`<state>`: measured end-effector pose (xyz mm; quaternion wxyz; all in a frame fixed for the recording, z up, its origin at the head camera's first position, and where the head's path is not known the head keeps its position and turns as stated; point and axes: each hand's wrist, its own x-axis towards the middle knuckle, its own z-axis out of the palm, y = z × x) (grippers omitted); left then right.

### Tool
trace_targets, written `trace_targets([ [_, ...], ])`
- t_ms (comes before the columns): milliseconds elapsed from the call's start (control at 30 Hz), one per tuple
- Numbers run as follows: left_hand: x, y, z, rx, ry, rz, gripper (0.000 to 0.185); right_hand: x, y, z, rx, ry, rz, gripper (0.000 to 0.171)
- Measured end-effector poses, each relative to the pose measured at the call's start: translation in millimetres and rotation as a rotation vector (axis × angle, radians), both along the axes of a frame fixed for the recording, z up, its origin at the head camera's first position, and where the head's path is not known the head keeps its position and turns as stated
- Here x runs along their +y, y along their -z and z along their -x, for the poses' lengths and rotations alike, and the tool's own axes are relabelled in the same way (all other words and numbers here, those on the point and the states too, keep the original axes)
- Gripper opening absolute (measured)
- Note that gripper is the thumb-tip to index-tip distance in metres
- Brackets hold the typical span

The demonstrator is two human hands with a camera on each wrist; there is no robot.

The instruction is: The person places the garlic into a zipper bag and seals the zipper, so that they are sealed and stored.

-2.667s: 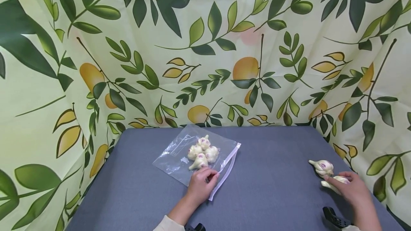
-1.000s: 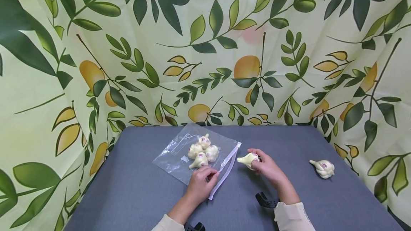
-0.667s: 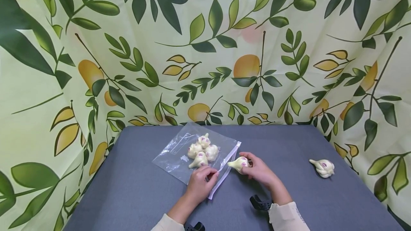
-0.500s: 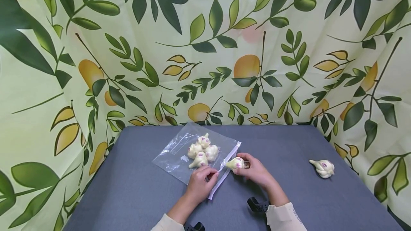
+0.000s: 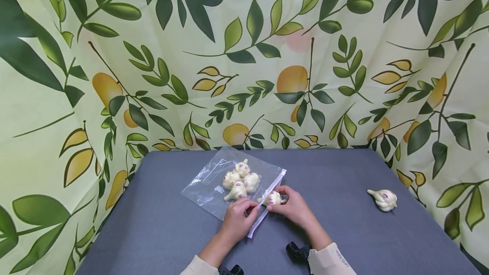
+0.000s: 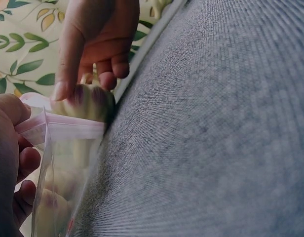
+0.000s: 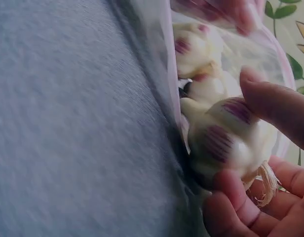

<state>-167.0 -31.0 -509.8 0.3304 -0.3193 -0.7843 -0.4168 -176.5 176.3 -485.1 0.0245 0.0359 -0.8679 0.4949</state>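
Observation:
A clear zip bag (image 5: 214,177) lies flat on the table with several garlic bulbs (image 5: 237,190) inside it. My left hand (image 5: 240,217) pinches the bag's upper lip near its white zip edge (image 6: 68,126), holding the mouth apart. In my right hand (image 5: 292,208) is another garlic bulb (image 7: 226,138), gripped between thumb and fingers with its root end toward the palm. Its stem end points into the bag's mouth, and the right wrist view has the bulbs inside just beyond it. Part of this bulb is behind the zip edge in the left wrist view.
One more garlic bulb (image 5: 383,200) lies on the right side of the grey table (image 5: 336,181). A leaf-and-fruit patterned cloth (image 5: 244,75) hangs behind the table and along both sides.
My right hand has picked a garlic bulb from the pair at the right and carried it left into the bag's mouth. My left hand has stayed on the bag's edge.

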Motion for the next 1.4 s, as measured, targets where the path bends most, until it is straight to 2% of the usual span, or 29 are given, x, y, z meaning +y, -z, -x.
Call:
trace_targets([
  [133,-0.2,0.0,-0.4,-0.001,-0.002,0.000,0.011,-5.2,-1.7,-2.3,-0.041,0.001,0.056,0.057],
  [267,-0.1,0.0,-0.3,0.010,-0.004,0.005,0.011,-7.5,-3.1,-4.1,-0.075,0.007,0.151,0.049],
  [333,0.0,-0.3,-0.5,0.005,-0.006,0.006,0.011,-9.1,-2.1,-3.7,-0.055,0.033,0.178,0.042],
  [500,0.1,-1.1,-1.3,-0.012,-0.006,0.008,0.010,-13.1,3.1,-2.2,0.031,0.112,0.157,0.031],
  [633,0.2,-0.4,-1.0,0.006,-0.009,0.009,0.011,-13.6,4.2,-2.6,0.076,0.121,0.153,0.024],
  [800,0.1,0.0,-0.6,0.028,-0.013,0.003,0.012,-14.2,3.9,-2.6,0.079,0.130,0.154,0.014],
  [900,0.1,-0.3,-0.9,0.017,-0.011,0.003,0.010,-17.1,5.6,-2.3,0.059,0.115,0.144,0.013],
  [1200,-0.4,-0.3,-1.2,-0.015,-0.009,0.007,0.008,-26.5,9.2,-4.9,0.010,0.015,0.223,0.023],
  [1400,0.1,0.7,-0.3,0.005,-0.009,0.006,0.009,-21.5,4.0,-6.7,-0.008,0.006,0.262,0.027],
])
